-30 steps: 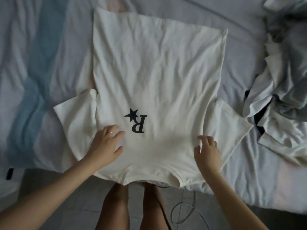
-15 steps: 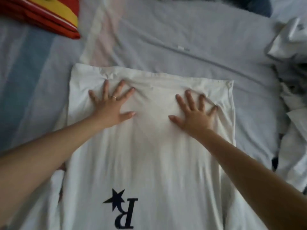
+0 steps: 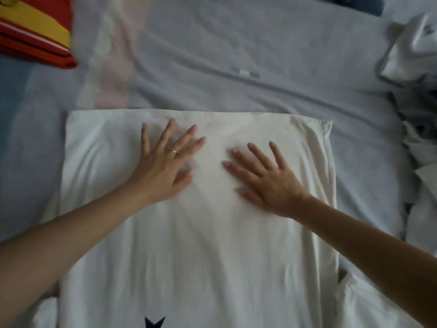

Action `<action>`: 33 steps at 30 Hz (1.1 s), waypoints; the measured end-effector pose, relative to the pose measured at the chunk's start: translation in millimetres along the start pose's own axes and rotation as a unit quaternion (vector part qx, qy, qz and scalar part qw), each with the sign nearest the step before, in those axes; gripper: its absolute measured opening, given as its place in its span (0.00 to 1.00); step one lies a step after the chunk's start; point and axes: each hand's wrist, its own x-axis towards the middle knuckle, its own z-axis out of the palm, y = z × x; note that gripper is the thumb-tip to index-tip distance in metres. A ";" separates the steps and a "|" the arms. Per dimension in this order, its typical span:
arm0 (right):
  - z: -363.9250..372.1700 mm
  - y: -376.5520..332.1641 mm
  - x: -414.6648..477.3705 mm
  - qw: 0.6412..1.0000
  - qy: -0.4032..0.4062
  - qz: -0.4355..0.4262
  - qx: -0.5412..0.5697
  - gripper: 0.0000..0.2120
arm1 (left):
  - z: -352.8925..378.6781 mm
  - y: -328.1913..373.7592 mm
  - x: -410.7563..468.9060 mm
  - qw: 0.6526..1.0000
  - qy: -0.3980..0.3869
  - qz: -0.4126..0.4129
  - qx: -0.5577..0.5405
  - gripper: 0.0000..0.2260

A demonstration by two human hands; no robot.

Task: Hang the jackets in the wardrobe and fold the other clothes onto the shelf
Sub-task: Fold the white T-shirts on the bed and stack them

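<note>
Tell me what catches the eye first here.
A white T-shirt lies spread flat on the grey bed sheet, filling the centre, with the left hand and right hand pressed flat on its far end, fingers splayed. A red and yellow striped fabric sits at the top left corner, and crumpled pale clothes pile up along the right edge.

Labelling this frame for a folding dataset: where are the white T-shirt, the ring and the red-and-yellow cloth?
white T-shirt (image 3: 212, 268), head view, bare fabric near its middle.
ring (image 3: 173, 151), head view, its metal band.
red-and-yellow cloth (image 3: 35, 29), head view, its yellow stripe.
</note>
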 end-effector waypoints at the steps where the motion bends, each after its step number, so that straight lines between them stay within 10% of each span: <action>1: 2.7 13.3 -11.0 1.000 -0.012 0.024 0.000 0.28 | 1.5 7.6 1.6 1.000 0.000 0.010 -0.002 0.31; 6: 0.6 107.3 -33.7 0.927 0.002 0.364 0.091 0.34 | 7.2 18.5 3.3 0.999 -0.020 -0.027 0.014 0.33; 10: -4.3 120.8 -17.2 0.743 0.137 0.614 0.227 0.23 | 4.8 19.4 3.4 0.999 -0.025 -0.032 0.014 0.34; 16: -12.4 122.5 -2.9 0.693 0.129 0.643 0.301 0.18 | 3.8 20.4 4.2 0.999 -0.023 -0.023 0.014 0.34; 25: -10.4 103.1 -10.1 0.814 0.163 0.548 0.104 0.22 | 7.7 18.5 5.0 1.000 -0.019 -0.022 0.007 0.33; 30: -6.7 -3.6 -37.1 0.976 0.107 0.169 0.089 0.28 | 5.8 17.3 5.0 0.999 -0.021 -0.022 0.015 0.33; 33: 5.6 3.0 -51.0 0.995 0.004 0.082 0.052 0.30 | 7.6 16.3 5.7 1.000 -0.016 -0.018 0.018 0.33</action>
